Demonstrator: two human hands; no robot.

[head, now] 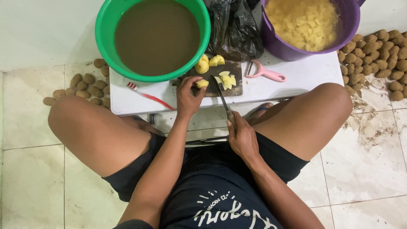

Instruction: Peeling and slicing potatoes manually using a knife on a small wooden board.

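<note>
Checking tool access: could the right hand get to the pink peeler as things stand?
Probably yes. The pink peeler lies bare on the white table with nothing over it, but the right hand is shut on the knife.

Left hand [188,96] pinching potato piece [202,83], right hand [242,138] gripping knife [222,97]
</note>
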